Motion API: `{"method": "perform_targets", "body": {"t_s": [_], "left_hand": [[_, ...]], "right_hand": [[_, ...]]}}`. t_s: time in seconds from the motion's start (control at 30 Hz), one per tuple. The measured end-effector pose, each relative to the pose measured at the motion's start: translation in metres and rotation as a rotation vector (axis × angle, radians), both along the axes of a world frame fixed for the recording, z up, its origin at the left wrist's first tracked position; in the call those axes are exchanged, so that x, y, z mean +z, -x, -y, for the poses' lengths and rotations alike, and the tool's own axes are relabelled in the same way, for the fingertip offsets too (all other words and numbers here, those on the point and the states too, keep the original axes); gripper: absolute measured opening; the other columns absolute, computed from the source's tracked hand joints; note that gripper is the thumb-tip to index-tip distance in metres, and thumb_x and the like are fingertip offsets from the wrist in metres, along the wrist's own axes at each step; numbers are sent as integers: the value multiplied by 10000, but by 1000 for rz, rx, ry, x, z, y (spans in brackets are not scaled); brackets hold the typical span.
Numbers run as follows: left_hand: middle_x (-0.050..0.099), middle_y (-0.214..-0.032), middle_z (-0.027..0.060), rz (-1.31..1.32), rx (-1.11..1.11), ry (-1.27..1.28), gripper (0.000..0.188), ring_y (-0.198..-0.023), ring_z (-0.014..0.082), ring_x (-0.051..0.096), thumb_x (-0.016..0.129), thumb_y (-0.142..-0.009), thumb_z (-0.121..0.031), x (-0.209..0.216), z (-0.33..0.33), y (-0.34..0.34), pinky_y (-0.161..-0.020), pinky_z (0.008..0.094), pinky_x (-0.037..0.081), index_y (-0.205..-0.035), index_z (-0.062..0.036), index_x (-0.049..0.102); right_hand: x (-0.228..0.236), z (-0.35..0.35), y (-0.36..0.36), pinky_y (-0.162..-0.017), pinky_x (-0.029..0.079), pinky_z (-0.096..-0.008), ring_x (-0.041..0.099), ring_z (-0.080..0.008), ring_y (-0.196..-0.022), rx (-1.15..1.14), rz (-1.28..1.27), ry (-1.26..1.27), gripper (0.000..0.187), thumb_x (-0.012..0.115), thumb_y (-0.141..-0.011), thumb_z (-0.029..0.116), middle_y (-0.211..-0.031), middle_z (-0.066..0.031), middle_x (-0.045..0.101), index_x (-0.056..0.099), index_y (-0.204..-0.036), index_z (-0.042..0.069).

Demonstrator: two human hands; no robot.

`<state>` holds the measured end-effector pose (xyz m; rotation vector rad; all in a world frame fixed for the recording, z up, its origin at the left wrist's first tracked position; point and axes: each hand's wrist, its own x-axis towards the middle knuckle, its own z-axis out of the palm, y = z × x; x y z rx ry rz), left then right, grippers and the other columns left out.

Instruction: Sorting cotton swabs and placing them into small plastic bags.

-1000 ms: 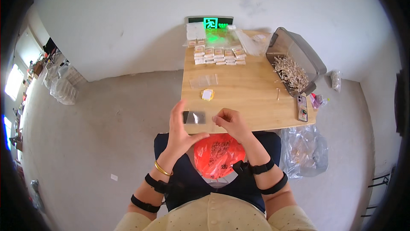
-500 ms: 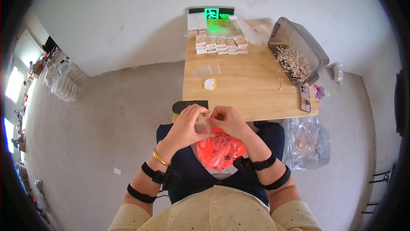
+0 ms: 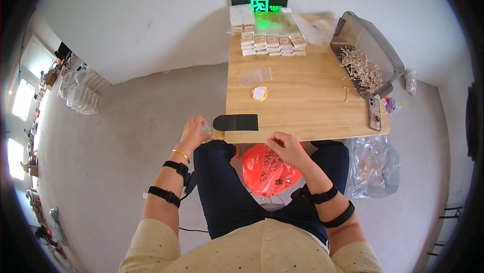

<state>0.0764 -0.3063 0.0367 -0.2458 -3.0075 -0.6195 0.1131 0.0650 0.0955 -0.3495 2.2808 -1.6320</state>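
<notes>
With the black pad on the counter as our landmark, we judge that a fair share is done: filled packets stand in rows well beyond it. Loose sticks in the grey bin, far right of it and farther back, seem left to pack, as do the flat clear bags and yellow-edged cards just beyond it. Our left hand pinches a crumpled clear plastic piece just left of the pad, outside the counter's left edge. Our right hand is curled, nearer us and right of the pad (whether its fingertips grip anything, we cannot tell). The pad's rounded end juts past the left edge, so we judge it easy to knock. Rightward of it, a broad stretch of wood gives us room as far as the phone, while the red bag crowds the space below.
</notes>
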Motion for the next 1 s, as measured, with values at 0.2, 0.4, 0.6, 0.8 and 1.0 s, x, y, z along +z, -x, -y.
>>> {"method": "perform_targets", "body": {"t_s": [0.2,0.4,0.6,0.8,1.0], "left_hand": [[628,-1146,125,174,-18,-37,659,-1141,356,588,961,-657,-291,-23,0,27,-997,449,477,-1127,-61,560],[629,-1196,132,173,-247,-45,699,-1193,349,580,962,-656,-271,-5,-15,48,-1033,443,472,-1184,-55,558],[645,-1157,154,194,-235,-26,729,-1143,338,622,961,-658,-342,2,-14,48,-990,414,490,-1189,-48,559],[683,-1007,164,432,-71,-48,706,-1022,367,667,953,-675,-389,11,-17,45,-849,432,523,-1148,-37,565],[687,-1033,175,266,-273,50,672,-1036,385,661,934,-688,-404,13,-24,53,-853,442,518,-1095,-28,554]], "right_hand": [[-4,-10,1,-657,477,-299,555,-111,-690,-53,1,2,219,686,-994,189,-756,-54,656,683,-972,-29],[-13,-14,5,-679,480,-291,556,-100,-719,-67,73,-19,209,683,-994,174,-774,-48,659,686,-978,-35],[-27,-4,6,-684,479,-290,549,-105,-720,-52,116,39,212,684,-991,175,-781,-48,653,687,-978,-37],[-32,-4,5,-681,474,-293,543,-107,-719,-43,127,14,225,684,-992,188,-779,-48,646,686,-974,-36],[-37,-6,2,-674,469,-290,535,-100,-721,-40,188,26,228,687,-994,197,-777,-33,635,688,-986,-31]]}}
